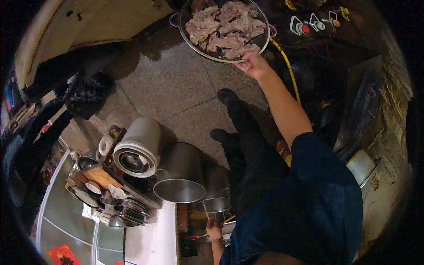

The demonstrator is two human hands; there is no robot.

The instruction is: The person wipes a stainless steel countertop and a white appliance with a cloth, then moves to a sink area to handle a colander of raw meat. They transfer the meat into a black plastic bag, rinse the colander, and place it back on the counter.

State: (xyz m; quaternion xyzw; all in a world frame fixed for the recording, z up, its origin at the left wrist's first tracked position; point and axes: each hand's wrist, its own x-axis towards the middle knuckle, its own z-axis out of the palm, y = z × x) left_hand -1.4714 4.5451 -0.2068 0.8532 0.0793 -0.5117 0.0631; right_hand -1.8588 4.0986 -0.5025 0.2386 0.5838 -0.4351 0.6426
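My right hand (pixel 253 64) grips the near rim of a wide round metal pan (pixel 202 53) with a loop handle at each side. Large pieces of greyish-brown meat (pixel 228 29) lie heaped in it. My left hand (pixel 214 228) is low in the view, beside the rim of a tall metal pot (pixel 215 200). Its fingers are closed around a thin pale stick (pixel 205 210) that points up at that rim; what kind of stick it is, I cannot tell. A second, larger metal pot (pixel 180 165) stands to the left of that pot.
A pale bucket (pixel 142 132) with a metal bowl in its top stands by a cluttered shelf with stacked metal bowls (pixel 131 212) and a wooden board (pixel 101 177). A yellow hose (pixel 290 66) runs past my right arm. Capped bottles (pixel 301 29) stand top right. A black plastic bag (pixel 91 92) sits left.
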